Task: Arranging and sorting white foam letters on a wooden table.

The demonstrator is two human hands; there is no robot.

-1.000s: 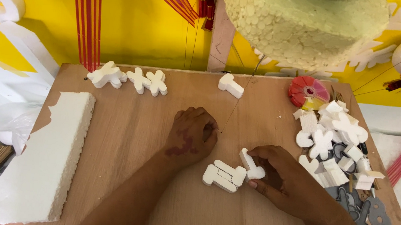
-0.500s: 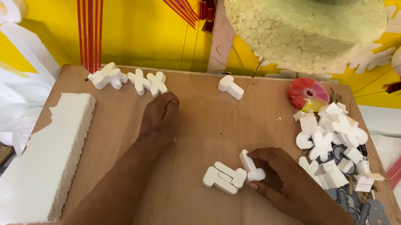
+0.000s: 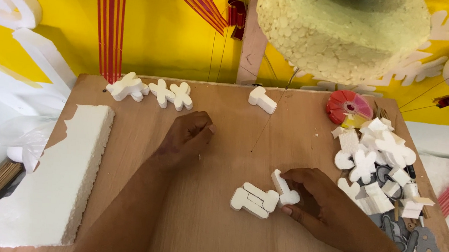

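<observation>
One small white foam cutout (image 3: 285, 189) sits pinched in the right hand (image 3: 318, 206), fingers closed on it, just beside a second white foam piece (image 3: 254, 199) lying flat on the wooden table (image 3: 223, 141). The left hand (image 3: 188, 138) rests on the board with fingers curled loosely, holding nothing visible. At the far edge lie three cross-shaped cutouts (image 3: 150, 90) in a row and one T-shaped cutout (image 3: 262, 99). A heap of cutouts (image 3: 377, 163) crowds the right side beside a red tape roll (image 3: 346, 106); a thick foam slab (image 3: 52, 182) lies left.
</observation>
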